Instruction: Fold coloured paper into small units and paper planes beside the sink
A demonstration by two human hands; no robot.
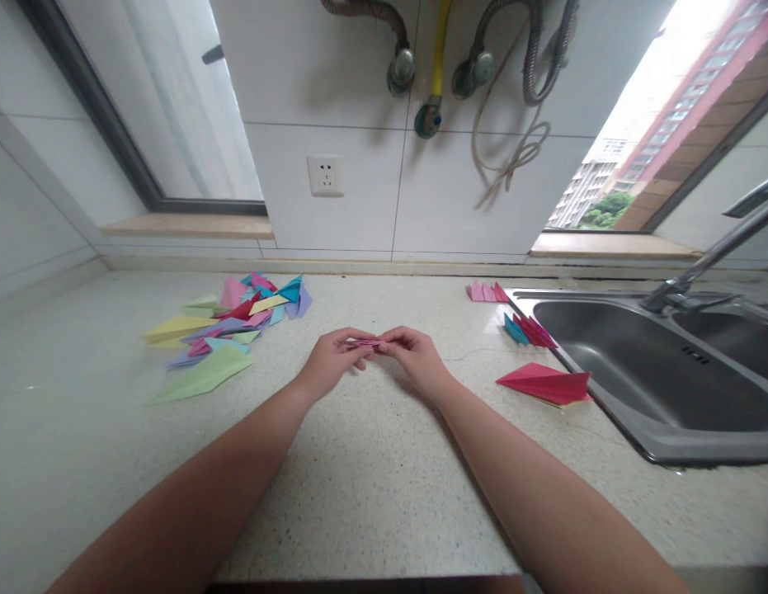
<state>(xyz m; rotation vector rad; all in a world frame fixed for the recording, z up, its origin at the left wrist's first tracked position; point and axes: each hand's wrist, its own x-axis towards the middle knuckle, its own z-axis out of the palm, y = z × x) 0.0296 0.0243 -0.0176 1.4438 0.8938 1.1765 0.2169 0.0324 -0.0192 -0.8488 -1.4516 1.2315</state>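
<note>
Surface (365,495): before the wall (365,210). Left: pile (226,324) of paper planes. Centre: folded paper (362,342), between left grip (327,360) and right grip (416,359). Right: sink (661,445), set into the surface; tap (718,254), on its rear rim. Left of sink, rear to front: paper row (486,292), near the back corner; second row (532,330), at the edge; plane (548,382), just beside the edge. Behind, on the wall: socket (325,176), below and left of valves (429,118).

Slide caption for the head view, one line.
Left hand and right hand hold a pink folded paper between a colorful paper heap and a red paper plane beside the sink.
</note>
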